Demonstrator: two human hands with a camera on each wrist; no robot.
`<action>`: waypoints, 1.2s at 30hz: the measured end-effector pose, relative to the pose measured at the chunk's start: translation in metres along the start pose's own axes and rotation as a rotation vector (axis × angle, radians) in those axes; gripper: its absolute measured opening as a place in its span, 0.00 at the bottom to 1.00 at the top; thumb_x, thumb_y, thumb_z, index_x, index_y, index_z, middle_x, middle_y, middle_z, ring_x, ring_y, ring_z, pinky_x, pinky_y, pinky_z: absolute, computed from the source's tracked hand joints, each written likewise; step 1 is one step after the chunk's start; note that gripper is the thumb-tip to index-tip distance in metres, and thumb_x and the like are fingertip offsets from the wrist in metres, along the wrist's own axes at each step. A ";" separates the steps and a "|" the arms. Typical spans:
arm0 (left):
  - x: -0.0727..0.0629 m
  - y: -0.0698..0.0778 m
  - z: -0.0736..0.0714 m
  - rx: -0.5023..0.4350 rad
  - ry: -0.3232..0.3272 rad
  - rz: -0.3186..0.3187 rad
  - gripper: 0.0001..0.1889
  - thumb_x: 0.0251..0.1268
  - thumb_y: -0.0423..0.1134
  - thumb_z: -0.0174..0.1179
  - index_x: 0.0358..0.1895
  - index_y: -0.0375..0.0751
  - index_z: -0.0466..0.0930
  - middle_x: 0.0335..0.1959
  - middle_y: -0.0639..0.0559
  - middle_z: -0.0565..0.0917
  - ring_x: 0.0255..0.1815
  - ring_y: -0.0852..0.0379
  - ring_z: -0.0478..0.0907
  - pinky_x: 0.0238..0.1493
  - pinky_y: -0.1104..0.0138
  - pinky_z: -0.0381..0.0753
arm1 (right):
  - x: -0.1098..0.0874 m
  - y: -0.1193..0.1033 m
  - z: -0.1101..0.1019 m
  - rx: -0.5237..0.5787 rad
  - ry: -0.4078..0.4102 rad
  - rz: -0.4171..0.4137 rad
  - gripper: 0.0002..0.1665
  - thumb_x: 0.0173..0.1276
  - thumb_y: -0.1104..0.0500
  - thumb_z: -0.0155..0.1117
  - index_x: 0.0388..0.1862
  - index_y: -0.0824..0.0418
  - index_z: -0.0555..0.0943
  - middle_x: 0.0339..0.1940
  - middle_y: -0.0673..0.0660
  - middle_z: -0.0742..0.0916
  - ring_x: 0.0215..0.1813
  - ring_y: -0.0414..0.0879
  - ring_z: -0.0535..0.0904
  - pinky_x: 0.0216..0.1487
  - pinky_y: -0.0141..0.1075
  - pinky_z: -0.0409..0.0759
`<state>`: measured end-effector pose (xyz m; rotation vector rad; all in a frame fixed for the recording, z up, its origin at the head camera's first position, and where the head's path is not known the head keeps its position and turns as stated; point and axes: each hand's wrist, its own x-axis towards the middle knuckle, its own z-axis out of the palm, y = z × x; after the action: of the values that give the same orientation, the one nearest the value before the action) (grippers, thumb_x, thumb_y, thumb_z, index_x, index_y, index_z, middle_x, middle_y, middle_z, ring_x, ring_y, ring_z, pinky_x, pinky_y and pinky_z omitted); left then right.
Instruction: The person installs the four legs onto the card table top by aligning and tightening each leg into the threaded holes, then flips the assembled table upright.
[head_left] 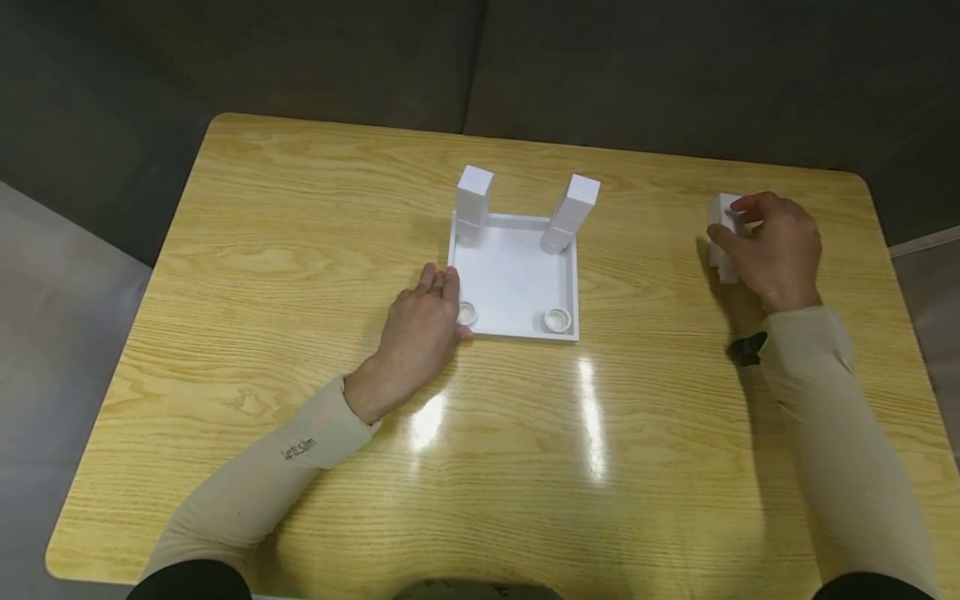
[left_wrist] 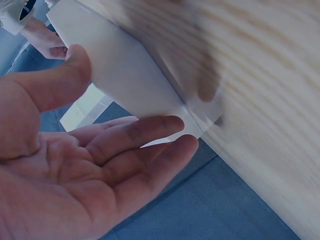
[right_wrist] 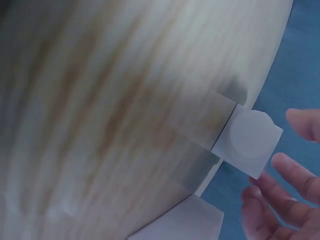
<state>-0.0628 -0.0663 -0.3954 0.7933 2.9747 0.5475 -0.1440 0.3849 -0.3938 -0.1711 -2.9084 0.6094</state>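
Sleeved left hand point(head_left: 418, 327) touches white tray point(head_left: 517, 275), right hand point(head_left: 783, 250) near block point(head_left: 721, 210)

Seen from my head, my left arm point(head_left: 255, 483) is lying toward 8 o'clock and slanting up toward 2, and my left hand point(head_left: 416, 333) is resting just off centre, its back facing me, its fingers point(left_wrist: 150, 185) pointing to 1 o'clock, long and relaxed, the thumb point(left_wrist: 77, 62) standing apart. My right arm point(head_left: 847, 442), over at 4 o'clock, is leaning toward 11, while my right hand point(head_left: 783, 250) is hanging at 3, pointing toward 10, thumb and fingers parting loosely.
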 end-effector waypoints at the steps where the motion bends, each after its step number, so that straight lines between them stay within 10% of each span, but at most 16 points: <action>1: 0.000 0.000 0.000 0.000 0.002 0.001 0.43 0.59 0.40 0.79 0.66 0.08 0.71 0.60 0.15 0.79 0.69 0.24 0.76 0.56 0.43 0.88 | 0.001 0.000 0.000 -0.009 -0.010 0.005 0.29 0.77 0.51 0.69 0.65 0.73 0.82 0.54 0.76 0.86 0.52 0.69 0.81 0.48 0.54 0.70; 10: -0.001 0.002 -0.003 0.001 -0.011 -0.006 0.42 0.61 0.40 0.78 0.67 0.08 0.70 0.61 0.15 0.78 0.70 0.25 0.75 0.57 0.44 0.88 | 0.005 0.002 0.000 -0.102 -0.075 0.062 0.36 0.78 0.48 0.66 0.70 0.75 0.78 0.55 0.80 0.84 0.55 0.76 0.78 0.52 0.73 0.74; 17: -0.001 0.001 -0.004 -0.015 -0.026 -0.021 0.42 0.62 0.40 0.78 0.68 0.09 0.70 0.62 0.15 0.77 0.71 0.25 0.75 0.58 0.44 0.87 | 0.011 0.005 -0.002 -0.157 -0.149 0.078 0.38 0.79 0.44 0.66 0.73 0.72 0.76 0.51 0.79 0.88 0.45 0.76 0.84 0.36 0.67 0.77; 36: -0.002 0.001 -0.002 -0.021 0.003 0.000 0.42 0.60 0.39 0.78 0.67 0.07 0.70 0.61 0.14 0.77 0.69 0.24 0.76 0.56 0.43 0.88 | -0.001 -0.015 -0.009 -0.019 0.003 0.070 0.32 0.76 0.53 0.65 0.75 0.65 0.80 0.52 0.77 0.89 0.42 0.60 0.82 0.45 0.53 0.69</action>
<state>-0.0613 -0.0670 -0.3933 0.7920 2.9663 0.5796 -0.1422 0.3743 -0.3798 -0.2774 -2.9166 0.5914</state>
